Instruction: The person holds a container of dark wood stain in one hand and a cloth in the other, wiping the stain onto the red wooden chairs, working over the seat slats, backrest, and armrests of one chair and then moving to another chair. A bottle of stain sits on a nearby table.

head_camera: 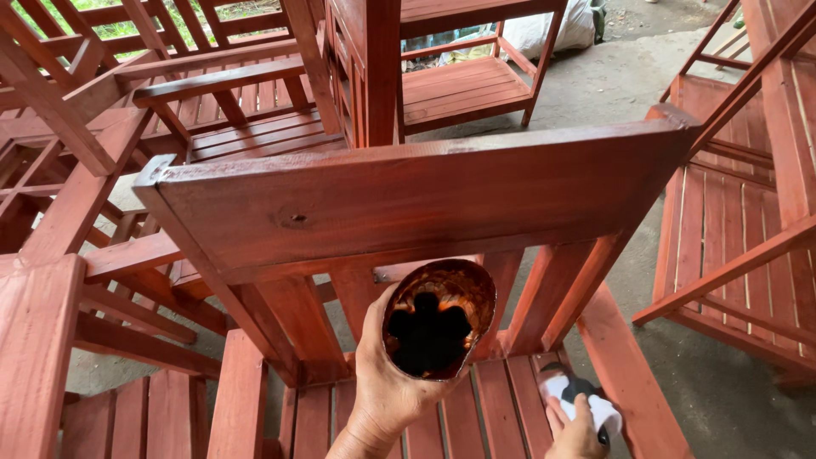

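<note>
Fingers of the left hand (384, 382) clasp a stain-filled bowl (438, 318); right hand (576, 433), half cut off, grips a white pad (586, 399).

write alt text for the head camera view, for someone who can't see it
Seen from above, a person's left hand holds a stain-crusted container of dark liquid over a red-stained wooden chair. The right hand presses a white cloth or sponge to the chair's slatted seat. More red-stained chairs stand around on a concrete floor.
</note>
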Demonstrator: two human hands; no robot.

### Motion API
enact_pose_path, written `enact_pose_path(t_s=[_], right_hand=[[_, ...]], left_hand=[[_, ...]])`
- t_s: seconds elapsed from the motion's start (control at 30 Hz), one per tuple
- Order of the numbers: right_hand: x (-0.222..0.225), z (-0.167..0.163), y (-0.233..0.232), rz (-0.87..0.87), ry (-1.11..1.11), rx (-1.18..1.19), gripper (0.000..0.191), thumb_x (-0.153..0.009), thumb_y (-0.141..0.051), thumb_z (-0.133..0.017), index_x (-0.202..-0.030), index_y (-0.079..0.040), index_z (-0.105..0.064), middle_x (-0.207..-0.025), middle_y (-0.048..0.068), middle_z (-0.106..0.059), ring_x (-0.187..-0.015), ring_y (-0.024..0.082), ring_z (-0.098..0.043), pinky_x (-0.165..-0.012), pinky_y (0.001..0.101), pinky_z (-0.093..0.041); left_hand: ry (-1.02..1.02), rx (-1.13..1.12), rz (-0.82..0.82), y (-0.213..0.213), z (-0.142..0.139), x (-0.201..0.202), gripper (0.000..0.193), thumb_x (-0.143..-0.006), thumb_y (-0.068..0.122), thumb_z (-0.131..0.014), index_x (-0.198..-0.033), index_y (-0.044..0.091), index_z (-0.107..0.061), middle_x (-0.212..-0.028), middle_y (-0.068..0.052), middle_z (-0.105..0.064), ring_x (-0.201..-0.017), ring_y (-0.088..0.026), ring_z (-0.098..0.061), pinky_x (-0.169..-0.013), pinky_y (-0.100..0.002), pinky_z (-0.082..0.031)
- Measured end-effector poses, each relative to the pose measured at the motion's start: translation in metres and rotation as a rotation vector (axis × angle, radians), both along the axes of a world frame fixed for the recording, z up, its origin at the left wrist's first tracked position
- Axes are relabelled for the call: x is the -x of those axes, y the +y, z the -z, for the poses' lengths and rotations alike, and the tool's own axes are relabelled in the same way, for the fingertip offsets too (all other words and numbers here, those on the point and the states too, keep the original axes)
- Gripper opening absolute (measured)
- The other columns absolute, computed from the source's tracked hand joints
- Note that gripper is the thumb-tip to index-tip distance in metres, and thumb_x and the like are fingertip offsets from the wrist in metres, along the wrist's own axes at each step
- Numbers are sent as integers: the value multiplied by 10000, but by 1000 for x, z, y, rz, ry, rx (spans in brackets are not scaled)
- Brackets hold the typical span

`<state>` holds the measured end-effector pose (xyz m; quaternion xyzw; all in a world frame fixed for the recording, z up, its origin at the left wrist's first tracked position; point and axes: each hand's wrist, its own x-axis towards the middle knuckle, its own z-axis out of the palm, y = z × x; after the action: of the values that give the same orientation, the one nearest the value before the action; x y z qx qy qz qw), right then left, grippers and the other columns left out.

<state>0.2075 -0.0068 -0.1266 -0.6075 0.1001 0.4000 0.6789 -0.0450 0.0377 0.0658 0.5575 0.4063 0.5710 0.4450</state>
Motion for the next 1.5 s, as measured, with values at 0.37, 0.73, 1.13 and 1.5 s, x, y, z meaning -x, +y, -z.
enact_pose_path(t_s=[0.37,0.73,1.13,1.5], right_hand=[[83,4,26,176,149,-203,601,-1076,-374,-490,-1543,-68,-267,-1392,163,-560,-1246,367,-650,-1133,476,-485],[194,19,25,69,220,-149,588,-1042,-377,-494,-1531,-112,-302,-1402,154,-536,-1259,363,-624,-1124,469,-467],[181,23,-14,-168,260,-252,430,-991,-207,-558,-1384,-54,-473,-1287,128,-596,-1159,376,-642,-1063,528,-506],[129,42,20,-8,390,-270,522,-1020,-279,-538,-1472,-67,-387,-1310,181,-576,-1159,418,-656,-1039,533,-546]], left_hand=[[16,94,-125,-30,15,50,986,-568,125,-953,-1403,31,-438,-1262,-103,-676,-1173,-204,-691,-1010,-350,-601],[124,97,-310,-56,40,102,1003,-523,118,-966,-1391,32,-471,-1195,-95,-717,-1093,-190,-720,-947,-335,-605],[89,157,-296,-66,40,107,1059,-493,91,-952,-1404,48,-416,-1214,-95,-675,-1120,-196,-699,-958,-344,-605],[143,153,-317,-74,43,109,1028,-524,136,-962,-1396,43,-425,-1204,-95,-691,-1091,-191,-726,-925,-340,-636]])
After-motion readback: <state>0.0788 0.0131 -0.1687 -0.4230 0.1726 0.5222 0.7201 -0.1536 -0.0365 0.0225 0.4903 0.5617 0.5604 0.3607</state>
